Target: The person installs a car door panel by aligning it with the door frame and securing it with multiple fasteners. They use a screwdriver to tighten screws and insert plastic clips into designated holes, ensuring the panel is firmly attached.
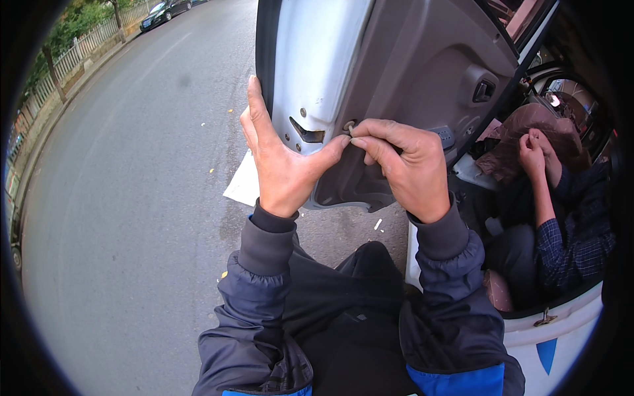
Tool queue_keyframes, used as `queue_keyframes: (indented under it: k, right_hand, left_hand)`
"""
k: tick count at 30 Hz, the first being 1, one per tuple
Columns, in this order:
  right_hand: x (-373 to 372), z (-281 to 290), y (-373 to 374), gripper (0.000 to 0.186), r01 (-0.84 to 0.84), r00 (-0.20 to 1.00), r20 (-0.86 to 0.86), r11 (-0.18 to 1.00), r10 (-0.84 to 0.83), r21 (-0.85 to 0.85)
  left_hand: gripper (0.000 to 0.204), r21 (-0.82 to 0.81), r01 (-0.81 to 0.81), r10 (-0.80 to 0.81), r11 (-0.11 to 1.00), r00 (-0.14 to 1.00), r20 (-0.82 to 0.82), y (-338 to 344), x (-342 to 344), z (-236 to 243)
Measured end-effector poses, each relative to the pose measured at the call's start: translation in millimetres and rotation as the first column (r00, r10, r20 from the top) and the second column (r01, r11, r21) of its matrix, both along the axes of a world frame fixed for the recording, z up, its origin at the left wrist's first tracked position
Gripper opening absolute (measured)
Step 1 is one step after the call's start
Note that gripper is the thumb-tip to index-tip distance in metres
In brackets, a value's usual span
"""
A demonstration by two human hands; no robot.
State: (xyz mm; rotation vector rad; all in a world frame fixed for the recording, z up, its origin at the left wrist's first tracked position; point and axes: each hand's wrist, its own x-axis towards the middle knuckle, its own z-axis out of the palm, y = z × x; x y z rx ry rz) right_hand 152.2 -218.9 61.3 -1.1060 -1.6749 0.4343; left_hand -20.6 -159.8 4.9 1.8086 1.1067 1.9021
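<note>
A car door (314, 63) stands swung out in front of me, its white edge facing me beside a grey-brown inner trim panel (413, 59). My left hand (281, 148) spans the door edge below the dark latch slot (307, 132). Its fingers lie along the outer side, and its thumb reaches across to the trim. At the trim's edge, my right hand (413, 158) has thumb and forefinger pinched by a small pale peg-like piece (349, 126). The left thumb tip meets these fingertips. What lies right between them is mostly hidden.
At right, another person in a checked sleeve (576, 247) sits inside the car, hands (538, 153) together. The door sill (413, 254) is beside my right forearm. A white sheet (243, 183) shows behind my left wrist. Road (132, 198) stretches left to a fence (72, 56).
</note>
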Motion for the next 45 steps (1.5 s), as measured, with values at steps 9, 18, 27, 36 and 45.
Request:
queue_keyframes:
  k: [9,18,27,36,45]
  right_hand:
    - [1,-2,4,0.013,-0.025,0.999,0.022,0.999,0.024,0.048]
    - [2,-3,4,0.012,-0.022,0.999,-0.025,1.000,0.023,0.015]
    - [3,-8,9,0.034,0.138,0.988,-0.091,0.982,-0.126,0.133]
    - [6,-9,11,0.039,0.125,0.991,-0.056,0.988,-0.120,0.091]
    - [-2,-7,12,0.043,0.244,0.970,-0.047,0.958,-0.239,0.153]
  left_hand:
    - [0.132,-0.021,0.002,-0.002,1.000,1.000,0.003,-1,-1,0]
    - [0.131,0.004,-0.008,0.008,1.000,1.000,-0.003,-1,2,0]
    - [0.131,-0.013,-0.001,0.001,1.000,1.000,0.006,-3,2,1]
    - [0.129,-0.011,-0.004,0.004,1.000,1.000,-0.001,-2,5,0]
    - [0.129,0.008,-0.008,0.008,1.000,1.000,0.011,0,3,-1]
